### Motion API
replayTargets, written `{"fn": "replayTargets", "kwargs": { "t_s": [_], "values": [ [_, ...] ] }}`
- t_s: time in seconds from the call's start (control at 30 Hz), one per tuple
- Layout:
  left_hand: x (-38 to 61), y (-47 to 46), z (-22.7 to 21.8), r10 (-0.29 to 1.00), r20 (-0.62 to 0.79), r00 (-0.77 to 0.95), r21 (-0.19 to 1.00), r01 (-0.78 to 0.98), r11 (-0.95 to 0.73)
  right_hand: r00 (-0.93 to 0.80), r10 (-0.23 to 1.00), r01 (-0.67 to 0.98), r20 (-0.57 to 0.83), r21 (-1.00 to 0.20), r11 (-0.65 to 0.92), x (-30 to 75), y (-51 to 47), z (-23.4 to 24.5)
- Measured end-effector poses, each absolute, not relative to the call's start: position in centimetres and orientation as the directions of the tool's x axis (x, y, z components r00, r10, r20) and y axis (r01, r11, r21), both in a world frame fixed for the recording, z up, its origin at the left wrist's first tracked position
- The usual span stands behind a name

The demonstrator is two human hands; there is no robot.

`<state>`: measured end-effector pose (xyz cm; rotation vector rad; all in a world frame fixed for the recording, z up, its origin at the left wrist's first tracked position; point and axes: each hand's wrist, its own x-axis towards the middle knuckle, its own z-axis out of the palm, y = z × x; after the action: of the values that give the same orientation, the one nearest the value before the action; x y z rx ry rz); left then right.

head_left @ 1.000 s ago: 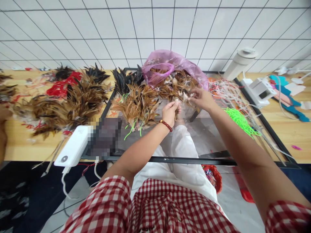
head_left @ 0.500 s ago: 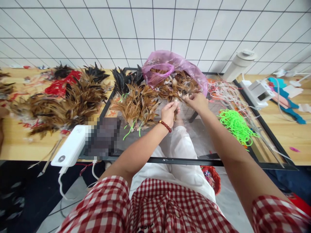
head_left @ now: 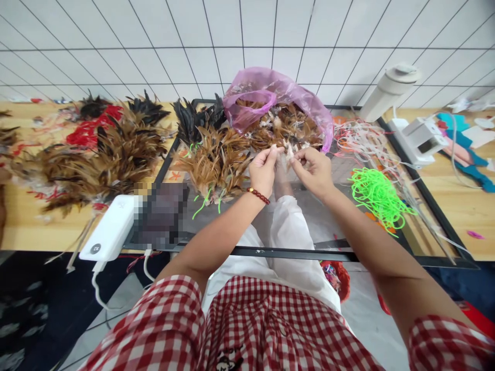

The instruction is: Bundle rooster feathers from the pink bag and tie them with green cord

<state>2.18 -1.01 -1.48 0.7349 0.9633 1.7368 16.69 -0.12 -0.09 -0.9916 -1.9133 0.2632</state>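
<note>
My left hand [head_left: 263,170], with a beaded bracelet [head_left: 258,195] on its wrist, is closed in a pinch on a feather, of which only a pale end shows at the fingertips. Just to its right, my right hand [head_left: 315,169] pinches a fluffy, whitish feather [head_left: 289,150] between thumb and forefinger. Both hands are above the glass tabletop, in front of a pink plastic bag [head_left: 305,90] that lies open with brown feathers [head_left: 296,123] spilling out. Left of my hands lie bunches of brown feathers [head_left: 218,162] with green cords tied at their ends; black feathers [head_left: 197,121] lie behind.
A pile of green cord [head_left: 377,198] and clear strands [head_left: 361,139] lie at right, near a white bottle [head_left: 390,90] and a power strip [head_left: 412,139]. At left are a white power bank [head_left: 110,226], more feather bunches [head_left: 127,159] and red cord [head_left: 93,126].
My right hand has drawn back from the feather heap, bringing a fluffy feather to my left hand. The left hand has moved slightly left. The view has shifted a little.
</note>
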Motion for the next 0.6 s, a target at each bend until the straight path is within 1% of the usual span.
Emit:
{"fn": "replayTargets", "kwargs": {
  "t_s": [0.13, 0.27, 0.47, 0.6],
  "values": [
    [2.3, -0.7, -2.2, 0.964, -0.052, -0.262, 0.850, -0.518, -0.095, -0.295, 0.705, 0.548, 0.645, -0.490, 0.678, 15.9, -0.6, -0.6],
    [2.3, -0.5, -2.9, 0.981, -0.059, -0.187, 0.843, -0.535, -0.052, -0.326, 0.726, 0.551, 0.605, -0.502, 0.666, 15.7, -0.4, -1.5],
    [2.6, -0.8, -2.7, 0.979, -0.045, -0.197, 0.864, -0.499, -0.061, -0.331, 0.759, 0.524, 0.561, -0.559, 0.642, 15.7, -0.2, -1.9],
    [2.7, -1.0, -2.4, 0.973, -0.068, -0.222, 0.882, -0.470, -0.045, -0.350, 0.736, 0.525, 0.579, -0.530, 0.666, 15.8, -0.4, -1.7]
  ]
}}
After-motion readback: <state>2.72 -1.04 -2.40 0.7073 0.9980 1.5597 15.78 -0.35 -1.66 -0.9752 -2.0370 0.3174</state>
